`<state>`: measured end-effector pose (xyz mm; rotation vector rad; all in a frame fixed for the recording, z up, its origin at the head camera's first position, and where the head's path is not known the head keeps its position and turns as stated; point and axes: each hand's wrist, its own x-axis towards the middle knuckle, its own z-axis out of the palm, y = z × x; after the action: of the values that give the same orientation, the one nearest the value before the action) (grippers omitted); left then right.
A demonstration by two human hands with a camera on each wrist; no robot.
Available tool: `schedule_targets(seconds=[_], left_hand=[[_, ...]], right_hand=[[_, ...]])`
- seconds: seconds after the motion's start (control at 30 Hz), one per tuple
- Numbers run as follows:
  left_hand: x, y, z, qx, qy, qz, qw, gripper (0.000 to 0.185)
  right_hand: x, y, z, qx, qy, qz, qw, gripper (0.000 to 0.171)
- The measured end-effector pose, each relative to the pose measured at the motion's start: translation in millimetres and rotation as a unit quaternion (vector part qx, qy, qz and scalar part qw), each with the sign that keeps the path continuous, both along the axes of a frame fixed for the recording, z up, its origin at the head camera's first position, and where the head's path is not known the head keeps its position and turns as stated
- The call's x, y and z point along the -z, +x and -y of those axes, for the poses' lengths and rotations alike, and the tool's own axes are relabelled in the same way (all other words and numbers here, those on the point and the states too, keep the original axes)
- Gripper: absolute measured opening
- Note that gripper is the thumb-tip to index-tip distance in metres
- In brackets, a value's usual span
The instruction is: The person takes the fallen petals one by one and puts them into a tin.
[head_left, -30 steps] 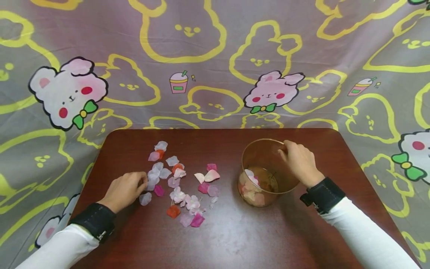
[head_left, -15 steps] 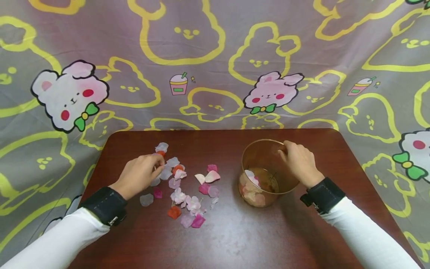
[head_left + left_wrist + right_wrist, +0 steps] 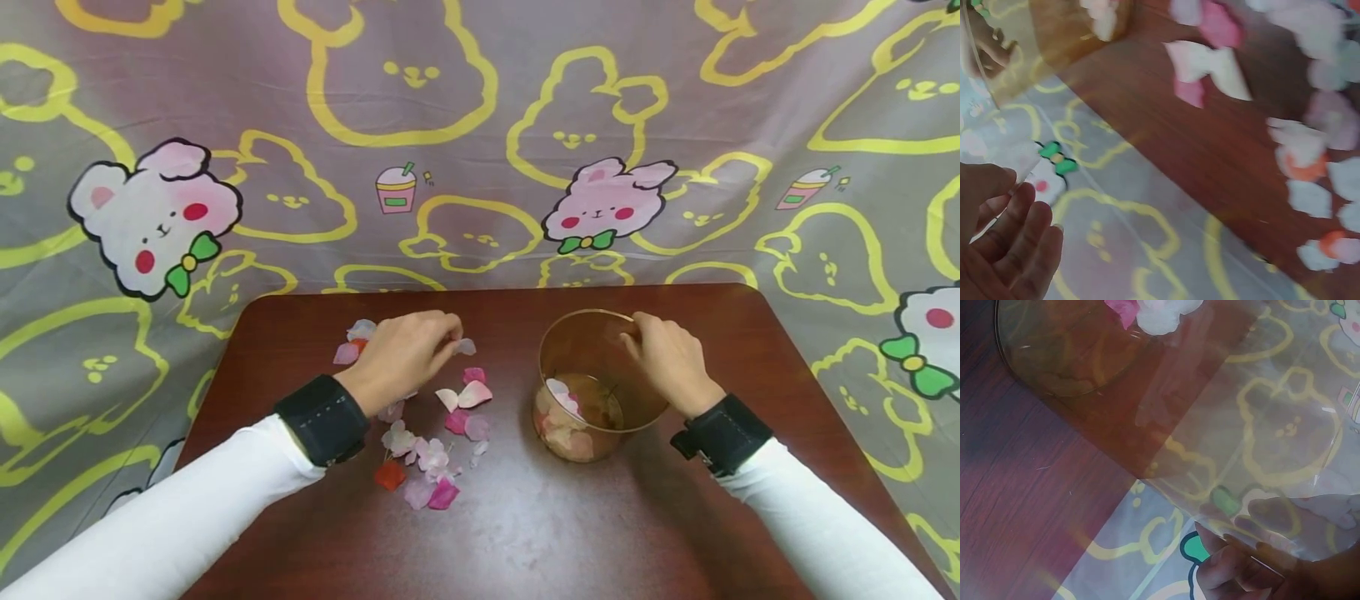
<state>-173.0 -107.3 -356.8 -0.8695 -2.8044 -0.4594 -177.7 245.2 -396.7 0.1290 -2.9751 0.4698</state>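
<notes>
Several fabric petals point(image 3: 420, 450) in white, pink and red lie scattered on the dark wooden table point(image 3: 525, 533). My left hand point(image 3: 450, 337) hovers over the far part of the pile and pinches a pale petal point(image 3: 467, 345) at its fingertips. In the left wrist view its fingers point(image 3: 1016, 244) are curled, with petals point(image 3: 1310, 144) below. A clear plastic cup point(image 3: 592, 392), tilted to the left, has several petals in its bottom. My right hand point(image 3: 637, 333) grips the cup's far right rim. Up close, the right wrist view shows the cup point(image 3: 1147, 394) and the fingers point(image 3: 1235, 565) on it.
A grey cloth point(image 3: 480, 125) with yellow bear outlines and pink rabbits hangs behind the table and drapes around its sides. The table's near part is bare wood. Its rounded far corners meet the cloth.
My left hand moved from the left edge of the petals up and to the right, toward the cup, with a pale petal now at its fingertips. Right hand and cup stayed still.
</notes>
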Motion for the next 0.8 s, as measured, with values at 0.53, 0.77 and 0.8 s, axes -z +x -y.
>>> schedule_targets(seconds=[0.53,0.77,0.8], left_hand=[[-9.6,11.2,-89.6,0.097,0.001,-0.064,0.9932,0.009],[-1.1,22.1,-113.9,0.129,-0.059,-0.046,0.9888,0.006],[0.3,23.7,-116.0,0.131,-0.074,-0.044,0.9877,0.008]], right_hand=[[-1.3,0.3,-1.9,0.0,-0.001,0.003,1.0,0.02],[-0.5,0.3,-2.0,-0.001,-0.003,0.004,1.0,0.02],[-0.2,0.1,-1.4,-0.002,-0.003,0.004,1.0,0.02]])
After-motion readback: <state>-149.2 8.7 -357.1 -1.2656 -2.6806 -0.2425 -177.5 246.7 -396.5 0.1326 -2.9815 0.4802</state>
